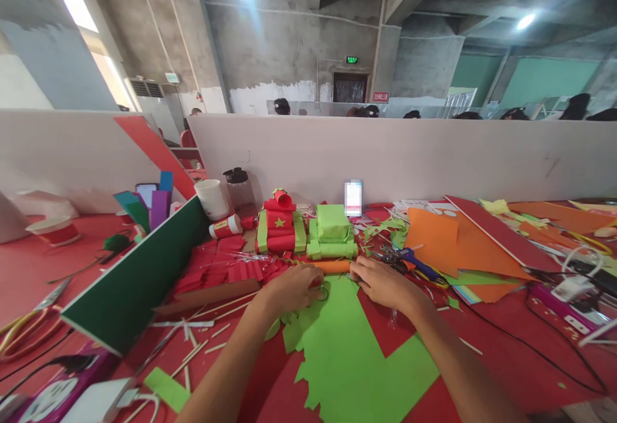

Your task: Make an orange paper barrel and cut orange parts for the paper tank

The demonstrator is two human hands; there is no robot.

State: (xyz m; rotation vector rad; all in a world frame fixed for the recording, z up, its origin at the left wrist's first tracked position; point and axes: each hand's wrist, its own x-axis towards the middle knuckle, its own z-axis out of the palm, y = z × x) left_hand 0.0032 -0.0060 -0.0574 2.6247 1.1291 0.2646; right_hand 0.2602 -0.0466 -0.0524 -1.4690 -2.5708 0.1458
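Note:
An orange paper roll [331, 267] lies crosswise in front of me. My left hand [299, 287] is closed at its left end, fingers curled. At the other end my right hand [375, 279] is closed too, its fingertips on the roll. A thin dark loop [324, 292] shows by my left fingertips; I cannot tell what it is. Under my hands spreads a green paper sheet [349, 346] with a ragged left edge. Just beyond the roll stand a green paper tank model [332, 230] and a red and green paper tank model [280, 227] with a yellow star.
Left are a box of red paper pieces [216, 275], a green board [144, 269], stacked paper cups [212, 199] and scissors [33, 326]. To the right lie a blue glue gun [419, 262], orange sheets [434, 240] and a purple power strip [566, 310]. A phone [353, 198] leans on the partition.

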